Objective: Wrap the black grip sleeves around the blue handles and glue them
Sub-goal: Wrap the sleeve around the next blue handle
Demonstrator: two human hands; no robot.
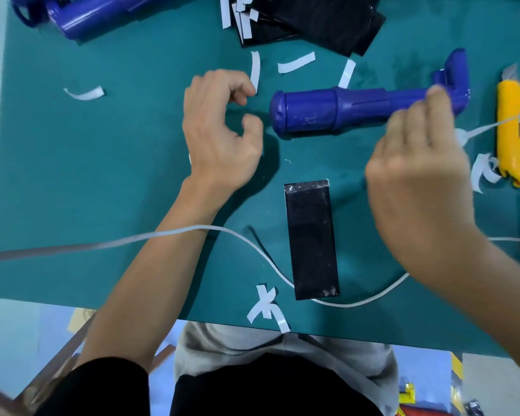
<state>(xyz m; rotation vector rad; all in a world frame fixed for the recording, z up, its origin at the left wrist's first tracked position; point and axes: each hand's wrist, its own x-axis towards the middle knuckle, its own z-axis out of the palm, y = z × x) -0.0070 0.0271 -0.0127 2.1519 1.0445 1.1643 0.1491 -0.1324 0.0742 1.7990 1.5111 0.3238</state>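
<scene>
A blue handle (336, 111) lies across the green mat (117, 163), its wide end to the left and its bent end to the right. My right hand (418, 175), blurred, reaches over the handle's narrow part with its fingers curled round it. My left hand (219, 130) hovers just left of the wide end with loosely curled fingers, holding nothing and not touching the handle. A flat black grip sleeve (311, 238) with a shiny strip along its top edge lies on the mat below the handle, between my two arms.
A stack of black sleeves (318, 22) lies at the top centre, and more blue handles (96, 13) at the top left. A yellow utility knife (514, 139) sits at the right. White backing strips (296, 63) are scattered about. A white cable (132, 238) crosses the near edge.
</scene>
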